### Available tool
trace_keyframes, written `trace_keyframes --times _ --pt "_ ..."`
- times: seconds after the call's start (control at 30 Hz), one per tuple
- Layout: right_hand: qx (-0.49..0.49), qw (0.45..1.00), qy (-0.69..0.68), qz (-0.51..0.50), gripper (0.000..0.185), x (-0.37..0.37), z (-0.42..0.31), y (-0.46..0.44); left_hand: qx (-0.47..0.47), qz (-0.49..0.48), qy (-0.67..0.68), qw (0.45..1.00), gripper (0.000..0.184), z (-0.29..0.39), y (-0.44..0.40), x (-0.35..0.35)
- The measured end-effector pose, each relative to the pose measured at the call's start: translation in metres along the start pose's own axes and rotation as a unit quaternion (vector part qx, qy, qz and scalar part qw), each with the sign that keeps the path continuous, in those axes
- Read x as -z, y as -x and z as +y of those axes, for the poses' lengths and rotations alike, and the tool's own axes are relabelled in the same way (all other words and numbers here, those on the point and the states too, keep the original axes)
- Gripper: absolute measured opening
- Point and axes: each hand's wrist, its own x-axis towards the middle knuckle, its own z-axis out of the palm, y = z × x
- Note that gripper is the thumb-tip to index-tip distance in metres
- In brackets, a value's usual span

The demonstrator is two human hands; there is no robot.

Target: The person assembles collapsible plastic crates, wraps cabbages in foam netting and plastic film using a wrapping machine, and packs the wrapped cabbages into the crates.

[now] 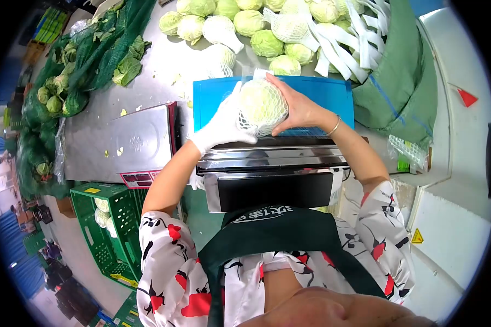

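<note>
Netted Cabbage, Two-Handed Grasp Over Blue Surface

The cabbage (261,103) is pale green to cream, rounded, and sleeved in a white foam net with diamond-shaped openings. It is positioned above the blue surface (330,98); contact between the two cannot be confirmed. The left hand (223,122) (in a white knitted-looking glove) grasps the left side. The right hand (299,107), bare, grasps the right side, thumb and fingers spread around the curve.

The blue surface is flat and smooth. On its near side run polished metal bars (273,158), followed by a flat black panel (275,191). To the left sits a brushed-metal plate (139,139) with shallow raised contours. To the far right, limp white foam nets (346,46) lie beside a creased green fabric sack (406,76). Loose cabbages (266,43) on the far side are cut off by the upper edge.

The glove hides part of the cabbage's left side; its underside is out of sight. Clear film at its far side is hard to make out.
</note>
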Motion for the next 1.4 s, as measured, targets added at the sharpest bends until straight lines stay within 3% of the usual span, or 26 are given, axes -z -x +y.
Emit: trace_keyframes --times 0.03,0.13,0.17,0.23,0.27,0.3,0.33,0.4,0.47,0.5,0.53,0.57,0.67,0.73,0.8,0.9,1.0,1.03,1.07,1.1,1.13,1.17,1.23,1.27,1.37,1.4 --pt "-0.022 0.997 -0.073 -0.003 0.127 -0.003 0.004 -0.003 0.022 0.024 -0.080 0.996 0.143 -0.002 -0.004 -0.003" --pt "-0.073 0.991 -0.108 0.007 0.118 -0.008 -0.002 0.003 0.066 0.037 0.192 0.978 0.129 -0.004 -0.004 -0.010" --pt "-0.102 0.984 -0.144 0.008 0.113 -0.011 -0.007 0.008 0.069 0.024 0.176 0.982 0.113 0.000 0.002 -0.010" --pt "-0.163 0.963 -0.215 0.009 0.102 -0.021 -0.022 0.030 0.126 0.002 0.310 0.942 0.103 0.012 0.019 -0.020" --pt "-0.199 0.932 -0.300 0.034 0.096 -0.024 -0.033 0.043 0.154 -0.010 0.374 0.914 0.098 0.023 0.030 -0.025" --pt "-0.233 0.892 -0.382 0.058 0.089 -0.024 -0.048 0.057 0.158 -0.011 0.479 0.864 0.081 0.043 0.042 -0.029" --pt "-0.268 0.842 -0.461 0.081 0.082 -0.026 -0.065 0.074 0.157 -0.033 0.468 0.869 0.070 0.062 0.058 -0.028" --pt "-0.299 0.837 -0.458 0.024 0.069 -0.034 -0.097 0.115 0.200 -0.096 0.424 0.878 0.069 0.083 0.083 -0.036" --pt "-0.364 0.813 -0.454 -0.012 0.071 -0.043 -0.136 0.152 0.258 -0.197 0.406 0.854 0.071 0.102 0.117 -0.049" --pt "-0.340 0.811 -0.476 -0.011 0.073 -0.060 -0.142 0.171 0.280 -0.227 0.397 0.844 0.076 0.114 0.130 -0.049" --pt "-0.315 0.807 -0.499 -0.010 0.074 -0.084 -0.139 0.193 0.273 -0.231 0.371 0.857 0.080 0.103 0.150 -0.073" --pt "-0.378 0.827 -0.413 -0.046 0.078 -0.109 -0.125 0.218 0.293 -0.243 0.374 0.845 0.079 0.098 0.162 -0.085" --pt "-0.439 0.777 -0.451 -0.013 0.078 -0.135 -0.123 0.210 0.333 -0.221 0.382 0.833 0.076 0.067 0.184 -0.125" --pt "-0.421 0.787 -0.450 0.000 0.073 -0.152 -0.101 0.210 0.392 -0.185 0.422 0.796 0.074 0.056 0.190 -0.135" --pt "-0.479 0.664 -0.567 -0.095 0.064 -0.121 -0.112 0.197 0.423 -0.234 0.495 0.722 0.075 0.052 0.192 -0.126" --pt "-0.464 0.612 -0.635 -0.089 0.053 -0.127 -0.098 0.221 0.475 -0.137 0.603 0.626 0.065 0.074 0.208 -0.117" --pt "-0.313 0.847 -0.429 -0.011 0.050 -0.146 -0.117 0.249 0.352 -0.054 0.641 0.680 0.054 0.083 0.229 -0.119" --pt "-0.343 0.875 -0.340 0.030 0.037 -0.151 -0.124 0.255 0.328 -0.055 0.530 0.780 0.054 0.079 0.241 -0.119" --pt "-0.311 0.911 -0.254 0.095 0.033 -0.161 -0.121 0.267 0.251 -0.014 0.416 0.874 0.052 0.055 0.266 -0.145" --pt "-0.275 0.934 -0.164 0.157 0.030 -0.177 -0.110 0.283 0.184 0.025 0.188 0.965 0.050 0.058 0.272 -0.142" --pt "-0.237 0.944 -0.071 0.217 0.028 -0.185 -0.103 0.292 0.102 0.063 -0.052 0.991 0.049 0.060 0.274 -0.138" --pt "-0.354 0.894 -0.158 0.224 0.027 -0.164 -0.116 0.281 0.146 0.084 0.009 0.986 0.049 0.067 0.269 -0.131" --pt "-0.439 0.796 -0.328 0.258 0.030 -0.142 -0.129 0.275 0.277 0.098 0.181 0.939 0.050 0.088 0.254 -0.110" --pt "-0.474 0.732 -0.406 0.272 0.032 -0.138 -0.131 0.275 0.294 0.138 0.281 0.903 0.046 0.095 0.246 -0.107" --pt "-0.556 0.692 -0.386 0.253 0.034 -0.152 -0.111 0.287 0.294 0.172 0.437 0.832 0.042 0.083 0.252 -0.105" --pt "-0.583 0.675 -0.380 0.245 0.034 -0.165 -0.102 0.297 0.366 0.152 0.442 0.805 0.039 0.073 0.258 -0.112"
